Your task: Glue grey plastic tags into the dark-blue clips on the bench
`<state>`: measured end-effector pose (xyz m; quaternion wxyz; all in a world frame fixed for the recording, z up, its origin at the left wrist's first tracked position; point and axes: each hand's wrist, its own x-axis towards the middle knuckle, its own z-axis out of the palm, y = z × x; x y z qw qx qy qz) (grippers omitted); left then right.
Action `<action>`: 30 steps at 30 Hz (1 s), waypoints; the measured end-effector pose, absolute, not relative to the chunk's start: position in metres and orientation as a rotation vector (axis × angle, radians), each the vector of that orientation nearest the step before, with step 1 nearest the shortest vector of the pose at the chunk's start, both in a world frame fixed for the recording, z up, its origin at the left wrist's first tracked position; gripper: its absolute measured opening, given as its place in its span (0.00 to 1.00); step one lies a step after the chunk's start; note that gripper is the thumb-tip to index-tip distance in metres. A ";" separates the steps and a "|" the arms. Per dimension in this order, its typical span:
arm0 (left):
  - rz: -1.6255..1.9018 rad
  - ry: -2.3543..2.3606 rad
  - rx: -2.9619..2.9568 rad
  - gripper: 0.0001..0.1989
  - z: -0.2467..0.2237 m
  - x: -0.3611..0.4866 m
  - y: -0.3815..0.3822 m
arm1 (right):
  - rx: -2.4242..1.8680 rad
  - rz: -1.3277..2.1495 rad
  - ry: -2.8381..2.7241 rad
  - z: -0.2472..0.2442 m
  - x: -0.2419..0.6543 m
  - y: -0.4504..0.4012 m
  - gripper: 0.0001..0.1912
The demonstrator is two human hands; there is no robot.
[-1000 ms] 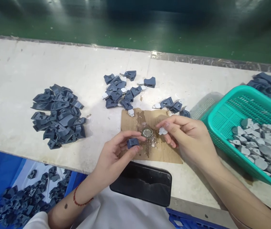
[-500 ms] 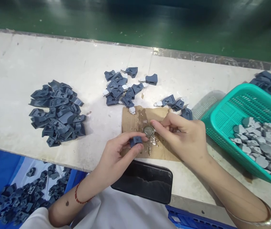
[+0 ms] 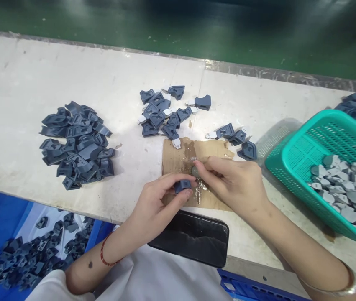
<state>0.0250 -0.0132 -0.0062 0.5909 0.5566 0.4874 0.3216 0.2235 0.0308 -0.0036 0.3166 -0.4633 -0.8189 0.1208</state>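
Head view: vs a second ago, the right hand (image 3: 234,184) has moved in and down; its fingers now cover the small round tin on the brown card (image 3: 178,156), pinched together there, contents hidden. Left hand (image 3: 157,205) barely shifted, fingers still clamped on a dark blue plastic piece (image 3: 182,185) just above the card's near edge. Phone (image 3: 193,238) nearest, then card, then blue piece piles (image 3: 77,144) on the table (image 3: 24,83); green basket (image 3: 293,163) to the right.

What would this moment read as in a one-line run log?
left hand: pinches dark blue part | right hand: fingertips down on stained cardboard | teal basket: grey pieces
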 end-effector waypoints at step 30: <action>0.778 1.181 1.551 0.08 -0.005 0.029 -0.011 | -1.373 1.280 -1.502 0.010 0.208 0.014 0.22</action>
